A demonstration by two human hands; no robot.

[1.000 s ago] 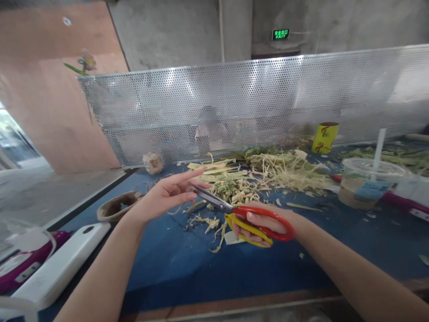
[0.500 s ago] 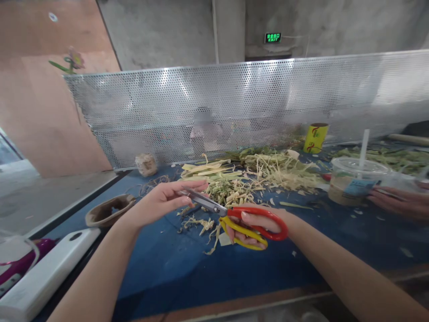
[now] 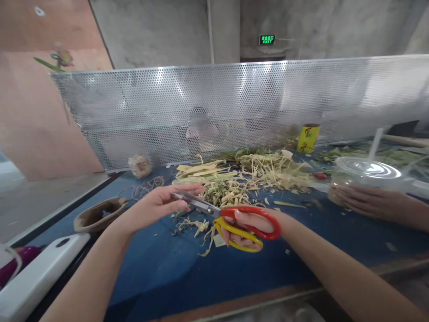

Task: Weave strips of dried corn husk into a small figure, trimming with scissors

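My right hand (image 3: 246,228) is closed around the handles of a pair of scissors (image 3: 231,219), one handle red and one yellow. Their metal blades point left and look nearly closed. The blade tips reach between the thumb and fingers of my left hand (image 3: 162,201). That hand has its fingers stretched out and the thumb apart; no held thing can be made out in it. Just beyond the hands lies a heap of chopped dry stems (image 3: 224,192). Curly pale scraps (image 3: 199,225) lie below the blades on the blue tabletop (image 3: 161,268).
Dry husks (image 3: 275,170) and a yellow roll (image 3: 308,137) lie toward a perforated metal screen (image 3: 167,112). On the left are a brown bowl-like piece (image 3: 97,214) and a white power strip (image 3: 43,273). Another person's hand (image 3: 368,201) holds a lidded plastic cup (image 3: 368,167) at right.
The view has shifted slightly, moving most things a little left. At the right, the other person's hand has come onto the plastic cup, which tilts. My hands and the scissors keep almost the same pose.
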